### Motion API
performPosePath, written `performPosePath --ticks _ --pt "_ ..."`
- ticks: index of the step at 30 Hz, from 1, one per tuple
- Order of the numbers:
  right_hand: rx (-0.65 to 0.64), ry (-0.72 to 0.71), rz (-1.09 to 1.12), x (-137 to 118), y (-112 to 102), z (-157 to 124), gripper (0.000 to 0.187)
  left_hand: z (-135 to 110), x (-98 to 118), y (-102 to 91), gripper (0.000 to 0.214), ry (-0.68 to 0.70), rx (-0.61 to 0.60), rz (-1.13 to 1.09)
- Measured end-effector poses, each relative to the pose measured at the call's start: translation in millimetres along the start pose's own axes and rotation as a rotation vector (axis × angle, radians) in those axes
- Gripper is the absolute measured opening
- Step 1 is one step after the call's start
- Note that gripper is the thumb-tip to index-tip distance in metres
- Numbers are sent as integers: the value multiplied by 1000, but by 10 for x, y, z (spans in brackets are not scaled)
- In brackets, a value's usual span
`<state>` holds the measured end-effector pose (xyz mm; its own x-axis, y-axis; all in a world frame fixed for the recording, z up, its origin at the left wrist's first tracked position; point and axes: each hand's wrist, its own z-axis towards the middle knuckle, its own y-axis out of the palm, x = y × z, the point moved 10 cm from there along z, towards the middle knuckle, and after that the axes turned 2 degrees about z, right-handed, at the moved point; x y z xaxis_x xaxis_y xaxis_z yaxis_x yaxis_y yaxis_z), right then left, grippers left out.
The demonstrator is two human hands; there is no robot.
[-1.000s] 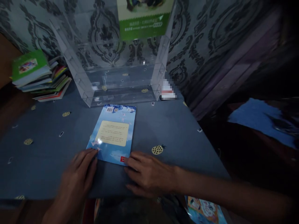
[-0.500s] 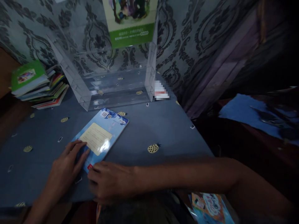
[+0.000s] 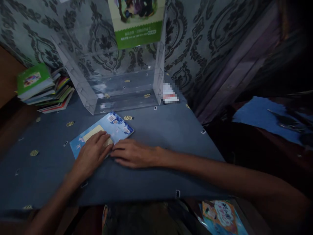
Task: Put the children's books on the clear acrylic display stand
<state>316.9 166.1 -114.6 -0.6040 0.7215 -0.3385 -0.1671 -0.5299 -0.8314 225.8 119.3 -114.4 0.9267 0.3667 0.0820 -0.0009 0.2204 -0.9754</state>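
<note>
A thin blue book (image 3: 120,128) lies flat on the table, turned at a slant, with a barcode and a pale yellow text panel facing up. My left hand (image 3: 91,153) rests across that panel, its outstretched fingers covering part of the text. At the near right edge of the book is my right hand (image 3: 134,153), its fingers drawn together and closed on the edge. The right fingertips nearly meet the left hand's thumb. What the right fingers hold underneath is partly hidden.
Behind the book stands a clear acrylic rack (image 3: 90,101) with a green-bottomed book (image 3: 139,34) up on it. A stack of books (image 3: 45,88) sits at the left. Below the table's front edge lies a colourful book (image 3: 222,215); blue cloth (image 3: 256,114) is at the right.
The book has turned so it lies more crosswise. My left hand has slid up and right onto the text panel, and my right hand has moved from the near corner to the right edge.
</note>
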Motion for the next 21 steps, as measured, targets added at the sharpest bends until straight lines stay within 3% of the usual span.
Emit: performPosePath --ticks 4,8,14,21 --pt "201 249 57 522 -384 -386 22 188 373 36 44 115 19 91" --pt "296 433 178 870 -563 -586 26 372 560 98 35 128 -16 265" --pt "385 554 344 1034 -608 -670 31 459 645 131 31 126 -2 394" --pt "447 576 465 1062 -598 -707 36 469 643 112 33 111 16 392"
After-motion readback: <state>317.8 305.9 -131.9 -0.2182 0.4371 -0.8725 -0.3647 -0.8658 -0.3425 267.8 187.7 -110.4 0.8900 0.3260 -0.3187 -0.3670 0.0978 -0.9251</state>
